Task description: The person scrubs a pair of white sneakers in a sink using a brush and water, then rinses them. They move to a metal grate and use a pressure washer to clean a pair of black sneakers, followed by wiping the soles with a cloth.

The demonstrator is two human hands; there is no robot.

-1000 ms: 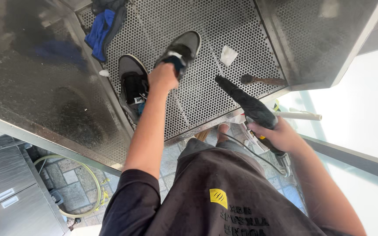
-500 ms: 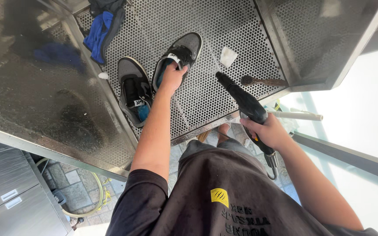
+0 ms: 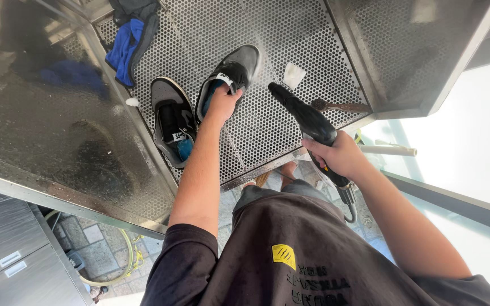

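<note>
A perforated steel worktop [image 3: 290,141] with polished metal side walls fills the view, with stone paving below. The left hand [image 3: 222,103] reaches forward and grips the heel opening of a grey-and-black sneaker [image 3: 231,76], which lies on the perforated surface with its toe pointing away. The right hand [image 3: 336,156] is clenched around the handle of a black spray gun [image 3: 304,122], whose nozzle points toward that sneaker; faint mist shows near its toe. A second sneaker [image 3: 171,119] lies just left of the left hand. A blue cloth [image 3: 123,48] sits further away to the left, a small white piece [image 3: 294,73] lies beyond the nozzle, and a brush [image 3: 341,106] lies just past the right hand. The work appears to be rinsing the held sneaker; the next move likely calls for turning it under the spray with a firm hold.
</note>
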